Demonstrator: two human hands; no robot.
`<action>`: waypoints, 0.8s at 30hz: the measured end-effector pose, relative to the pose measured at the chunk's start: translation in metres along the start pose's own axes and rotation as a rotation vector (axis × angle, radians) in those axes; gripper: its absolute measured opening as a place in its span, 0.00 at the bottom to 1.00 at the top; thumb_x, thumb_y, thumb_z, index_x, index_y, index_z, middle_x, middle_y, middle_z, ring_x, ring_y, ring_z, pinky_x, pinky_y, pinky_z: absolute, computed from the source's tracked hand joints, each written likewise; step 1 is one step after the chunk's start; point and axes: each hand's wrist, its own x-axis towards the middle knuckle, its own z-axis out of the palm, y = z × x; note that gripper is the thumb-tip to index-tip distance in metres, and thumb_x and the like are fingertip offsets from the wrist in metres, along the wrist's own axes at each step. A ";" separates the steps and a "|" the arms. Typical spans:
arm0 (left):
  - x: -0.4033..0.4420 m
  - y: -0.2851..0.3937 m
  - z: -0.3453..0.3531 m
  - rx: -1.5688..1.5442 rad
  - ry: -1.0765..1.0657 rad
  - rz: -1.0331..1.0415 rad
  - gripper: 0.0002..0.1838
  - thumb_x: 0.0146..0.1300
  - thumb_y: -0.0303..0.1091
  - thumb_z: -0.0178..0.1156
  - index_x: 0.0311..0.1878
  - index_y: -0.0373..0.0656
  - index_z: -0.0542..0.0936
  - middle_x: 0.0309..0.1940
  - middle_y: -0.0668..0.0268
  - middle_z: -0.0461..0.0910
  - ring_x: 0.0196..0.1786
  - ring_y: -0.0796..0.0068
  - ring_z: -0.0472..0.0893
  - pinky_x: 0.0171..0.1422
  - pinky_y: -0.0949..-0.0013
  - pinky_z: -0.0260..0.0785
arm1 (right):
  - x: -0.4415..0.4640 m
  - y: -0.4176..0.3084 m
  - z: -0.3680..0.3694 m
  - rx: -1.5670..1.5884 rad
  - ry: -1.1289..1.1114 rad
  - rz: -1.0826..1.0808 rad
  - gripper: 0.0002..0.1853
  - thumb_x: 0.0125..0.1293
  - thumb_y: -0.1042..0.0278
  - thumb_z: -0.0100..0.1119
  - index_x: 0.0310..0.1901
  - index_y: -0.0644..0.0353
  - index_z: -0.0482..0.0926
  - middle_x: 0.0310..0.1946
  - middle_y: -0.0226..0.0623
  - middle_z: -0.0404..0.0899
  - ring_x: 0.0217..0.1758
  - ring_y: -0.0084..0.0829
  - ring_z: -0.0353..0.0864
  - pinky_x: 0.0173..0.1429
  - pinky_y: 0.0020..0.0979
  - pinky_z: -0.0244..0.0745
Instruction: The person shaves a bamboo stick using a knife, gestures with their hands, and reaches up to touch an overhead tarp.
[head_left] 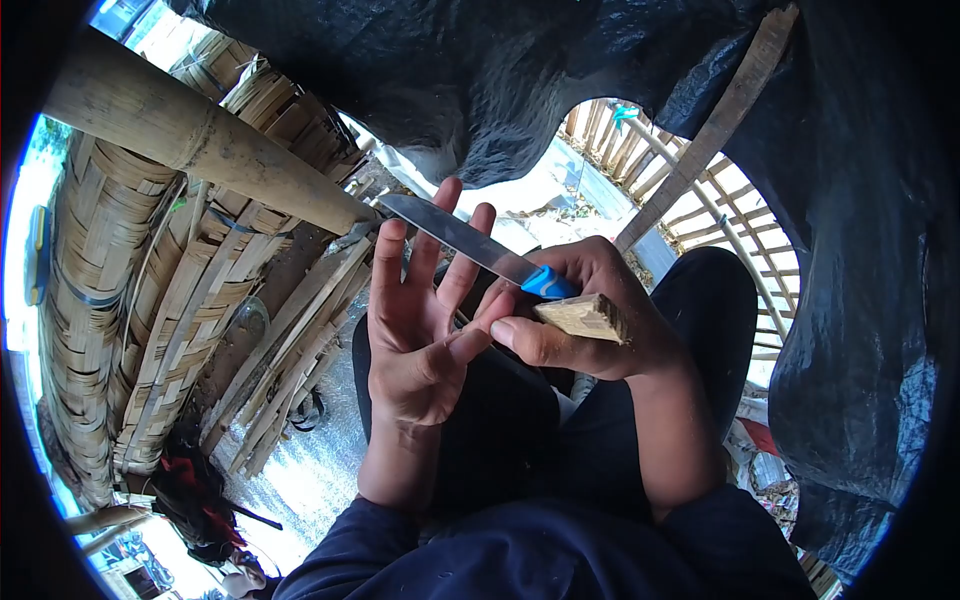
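My right hand [600, 310] is closed round the blue handle of a knife [465, 240], whose blade points up and to the left. The same hand also grips a short pale piece of wood [588, 317] between thumb and palm. My left hand [420, 330] is raised with its palm showing, three fingers spread upward behind the blade. Its thumb and index finger come together close to the tip of my right thumb; whether something small is between them cannot be made out.
A thick bamboo pole [200, 130] slants across the upper left. Rolled woven bamboo [100, 300] and split strips [300, 350] lie at the left. Black plastic sheeting [860, 300] hangs above and at right, beside a wooden slat [715, 130] and a bamboo lattice [735, 210].
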 end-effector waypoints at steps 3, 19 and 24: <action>0.000 0.000 0.001 -0.002 -0.004 0.001 0.51 0.41 0.01 0.57 0.71 0.50 0.60 0.76 0.51 0.38 0.77 0.46 0.42 0.67 0.40 0.65 | 0.001 0.003 0.002 0.017 0.007 -0.011 0.14 0.56 0.59 0.70 0.34 0.63 0.84 0.23 0.31 0.81 0.27 0.19 0.79 0.35 0.22 0.72; 0.000 0.000 0.007 0.073 0.014 0.004 0.48 0.44 0.06 0.64 0.69 0.53 0.62 0.76 0.53 0.39 0.77 0.47 0.44 0.67 0.37 0.63 | 0.000 -0.002 -0.004 0.008 -0.025 0.004 0.13 0.54 0.60 0.69 0.34 0.62 0.85 0.22 0.28 0.81 0.27 0.15 0.77 0.34 0.21 0.70; 0.000 0.000 0.007 0.088 0.021 0.011 0.47 0.44 0.06 0.65 0.68 0.53 0.63 0.76 0.53 0.40 0.77 0.47 0.44 0.67 0.38 0.64 | 0.001 0.001 0.001 0.059 0.020 -0.017 0.11 0.50 0.66 0.66 0.33 0.64 0.82 0.21 0.24 0.77 0.23 0.12 0.72 0.29 0.17 0.66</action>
